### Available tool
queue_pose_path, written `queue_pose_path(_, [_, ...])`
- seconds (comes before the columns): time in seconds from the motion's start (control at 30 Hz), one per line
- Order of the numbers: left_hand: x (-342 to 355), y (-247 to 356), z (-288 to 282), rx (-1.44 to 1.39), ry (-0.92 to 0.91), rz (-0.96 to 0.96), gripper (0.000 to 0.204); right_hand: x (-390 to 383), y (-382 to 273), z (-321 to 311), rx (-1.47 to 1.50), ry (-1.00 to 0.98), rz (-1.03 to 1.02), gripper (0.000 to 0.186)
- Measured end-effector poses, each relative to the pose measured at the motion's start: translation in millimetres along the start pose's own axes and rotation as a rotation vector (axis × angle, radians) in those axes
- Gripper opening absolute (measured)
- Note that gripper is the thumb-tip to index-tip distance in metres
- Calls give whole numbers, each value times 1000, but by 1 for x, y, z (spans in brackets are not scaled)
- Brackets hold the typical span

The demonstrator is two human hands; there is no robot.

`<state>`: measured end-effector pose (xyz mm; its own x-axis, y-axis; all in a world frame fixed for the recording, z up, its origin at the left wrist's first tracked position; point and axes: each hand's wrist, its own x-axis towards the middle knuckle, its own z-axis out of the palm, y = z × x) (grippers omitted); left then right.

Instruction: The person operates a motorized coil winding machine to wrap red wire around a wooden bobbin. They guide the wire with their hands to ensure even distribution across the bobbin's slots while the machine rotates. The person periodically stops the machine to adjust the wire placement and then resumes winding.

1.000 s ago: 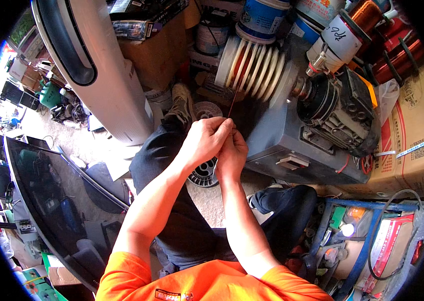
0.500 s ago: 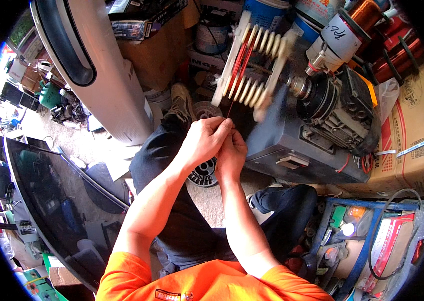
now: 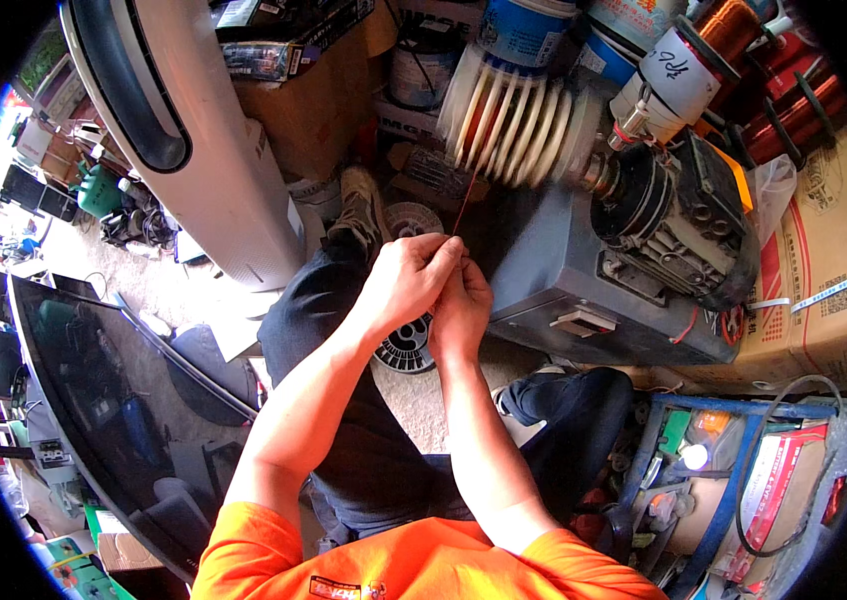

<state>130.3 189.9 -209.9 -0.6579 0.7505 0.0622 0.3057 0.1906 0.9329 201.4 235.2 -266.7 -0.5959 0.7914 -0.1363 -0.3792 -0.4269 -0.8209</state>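
My left hand (image 3: 406,272) and my right hand (image 3: 463,305) meet between my knees, fingers closed in a pinch. A thin reddish copper wire (image 3: 464,205) rises from their fingertips to a pale, ribbed coil-winding former (image 3: 518,125), which is blurred by motion. Some reddish wire shows in the former's grooves toward its left end. The former sits on the shaft of a dark motor (image 3: 678,220) fixed to a grey machine housing (image 3: 563,280). Below my hands, partly hidden by them, a round spool (image 3: 406,347) stands on the floor.
Spools of copper wire (image 3: 728,35) and blue-and-white buckets (image 3: 526,32) crowd the back right. A tall white appliance (image 3: 203,150) and a dark curved panel (image 3: 123,400) stand left. A blue-edged crate (image 3: 733,470) of parts lies lower right, below a cardboard box (image 3: 823,280).
The former has turned on its shaft and looks more smeared. The wire's upper end meets it at a slightly different place. Both hands have stayed nearly still.
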Motion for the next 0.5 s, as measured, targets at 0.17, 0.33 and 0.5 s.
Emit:
queue_pose_path(0.17, [1,-3,1,-8,1,0,35,-1,-4,5,15,29,21,19])
queue_pose_path(0.33, [0,0,-1,12,-39,-52,35,-1,-1,2,7,33,0,18])
queue_pose_path(0.5, [2,-2,-1,60,-27,-5,35,-2,-5,7,15,51,2,18])
